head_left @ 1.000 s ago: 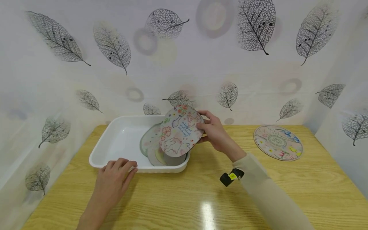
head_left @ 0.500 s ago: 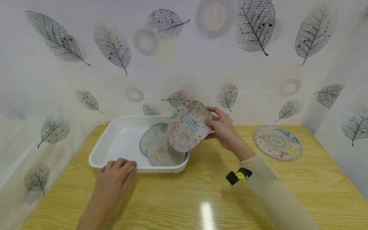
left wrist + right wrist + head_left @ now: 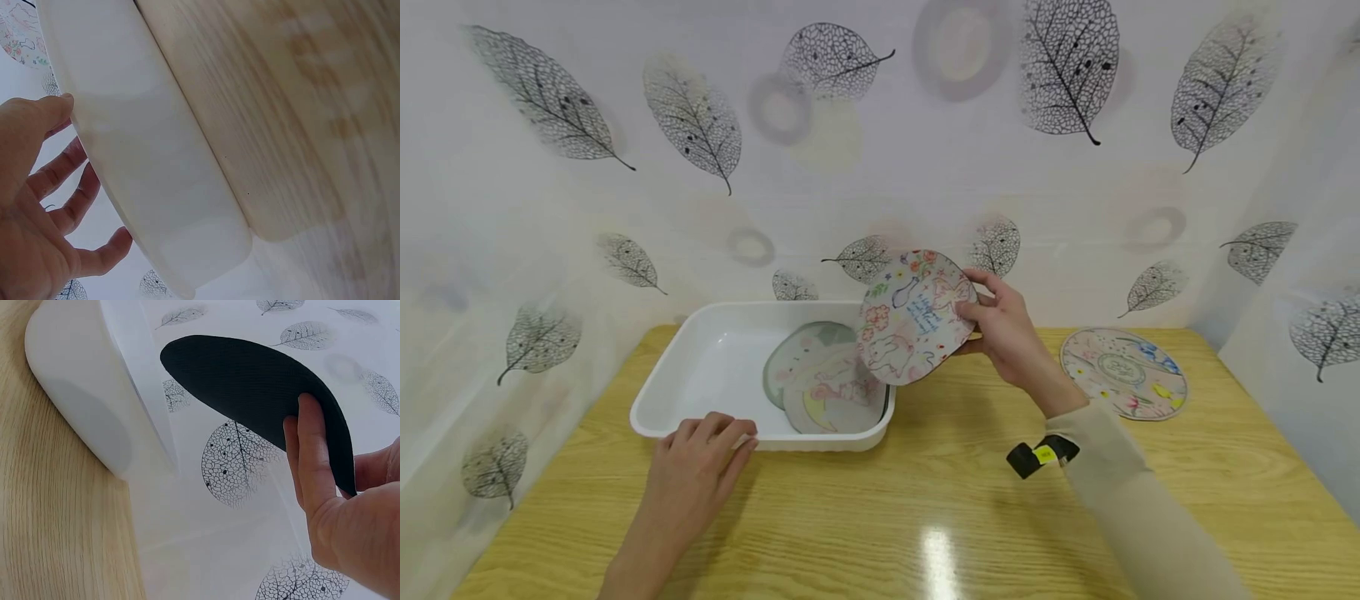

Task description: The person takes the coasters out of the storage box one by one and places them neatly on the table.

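My right hand pinches a round mouse pad by its right edge, thumb on the printed face. That face shows a rabbit, flowers and blue writing. Its black underside, with fingers spread against it, appears in the right wrist view. The pad is tilted and held up over the right end of a white plastic basin. My left hand holds the basin's front rim, thumb outside and fingers over the edge. Inside the basin lie a green-edged pad and a pad with a yellow moon, overlapping.
Another round floral pad lies flat on the wooden table at the right, partly behind my right wrist. Leaf-printed white cloth hangs behind the table and along both sides.
My right hand has moved right and slightly up, carrying the rabbit mouse pad from over the basin's inside to its right end. More of the moon pad shows. The left hand has stayed put.
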Motion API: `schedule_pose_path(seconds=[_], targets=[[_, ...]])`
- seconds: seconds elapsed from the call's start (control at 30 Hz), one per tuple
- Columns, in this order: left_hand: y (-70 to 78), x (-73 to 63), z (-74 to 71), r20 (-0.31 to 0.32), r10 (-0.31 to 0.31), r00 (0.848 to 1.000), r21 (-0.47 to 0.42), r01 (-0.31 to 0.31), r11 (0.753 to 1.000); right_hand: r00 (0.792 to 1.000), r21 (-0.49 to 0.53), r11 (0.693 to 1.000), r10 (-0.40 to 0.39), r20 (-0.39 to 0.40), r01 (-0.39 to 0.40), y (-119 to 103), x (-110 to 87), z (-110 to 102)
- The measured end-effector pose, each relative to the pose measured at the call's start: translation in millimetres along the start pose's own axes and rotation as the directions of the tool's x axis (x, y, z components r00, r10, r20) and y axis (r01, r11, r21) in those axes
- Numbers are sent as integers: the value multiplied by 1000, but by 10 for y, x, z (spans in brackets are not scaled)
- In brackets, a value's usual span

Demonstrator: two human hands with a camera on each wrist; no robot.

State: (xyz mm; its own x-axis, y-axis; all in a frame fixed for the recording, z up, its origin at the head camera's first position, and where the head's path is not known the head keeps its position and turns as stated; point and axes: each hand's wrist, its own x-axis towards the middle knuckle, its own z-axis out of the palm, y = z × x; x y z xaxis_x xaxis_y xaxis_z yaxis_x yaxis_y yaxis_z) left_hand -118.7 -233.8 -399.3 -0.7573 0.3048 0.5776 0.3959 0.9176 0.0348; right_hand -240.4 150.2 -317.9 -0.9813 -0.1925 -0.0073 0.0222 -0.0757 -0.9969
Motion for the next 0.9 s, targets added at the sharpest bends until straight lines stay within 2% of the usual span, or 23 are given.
schedule_pose_path(seconds=[0.6, 0.9], targets=[[-11, -2, 9, -21, 15, 1000, 7, -15, 1000, 998, -1, 1000, -13, -59, 13, -36, -96, -281], [-11, 3, 23, -10, 11, 1000, 1, -11, 1000, 998, 6, 1000, -11, -68, 11, 5, -138, -433]])
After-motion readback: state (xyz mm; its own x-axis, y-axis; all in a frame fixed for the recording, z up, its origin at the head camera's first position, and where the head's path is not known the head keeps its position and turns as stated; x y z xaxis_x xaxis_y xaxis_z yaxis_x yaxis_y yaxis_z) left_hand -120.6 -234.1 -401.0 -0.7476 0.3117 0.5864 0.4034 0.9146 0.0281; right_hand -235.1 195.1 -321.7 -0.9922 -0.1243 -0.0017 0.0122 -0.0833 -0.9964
